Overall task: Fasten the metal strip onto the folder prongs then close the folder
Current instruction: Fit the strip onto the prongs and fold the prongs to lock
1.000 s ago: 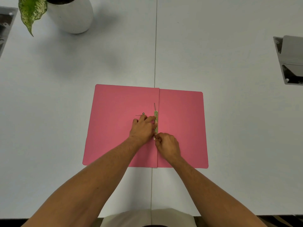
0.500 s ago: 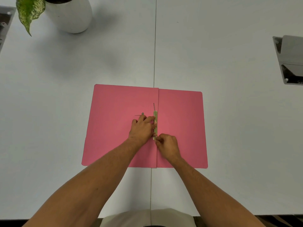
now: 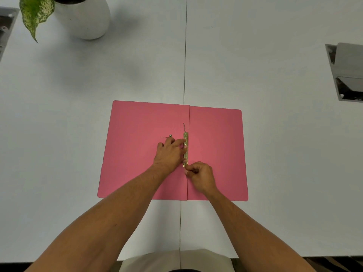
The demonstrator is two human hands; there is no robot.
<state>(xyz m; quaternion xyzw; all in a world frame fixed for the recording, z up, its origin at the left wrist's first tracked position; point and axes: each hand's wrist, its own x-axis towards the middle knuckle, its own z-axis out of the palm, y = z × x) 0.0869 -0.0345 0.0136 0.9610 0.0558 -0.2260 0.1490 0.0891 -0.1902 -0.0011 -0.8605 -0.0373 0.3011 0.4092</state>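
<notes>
Pink folder (image 3: 216, 154) lies open flat on tabletop (image 3: 275, 55), spine toward you. Brass metal strip (image 3: 185, 148) sits along spine crease. Your left hand (image 3: 170, 152) presses strip down, fingers spread flat on it, likely to stop it sliding. Your right hand (image 3: 200, 175) pinches near prong (image 3: 186, 174) at strip's near end, probably to bend it over. Far prong (image 3: 184, 127) stands free, unfastened.

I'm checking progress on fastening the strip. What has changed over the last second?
Almost nothing. The left hand still presses the metal strip along the fold of the pink folder, and the right hand still pinches at the strip's near end. The far prong remains upright; the folder stays open flat.
</notes>
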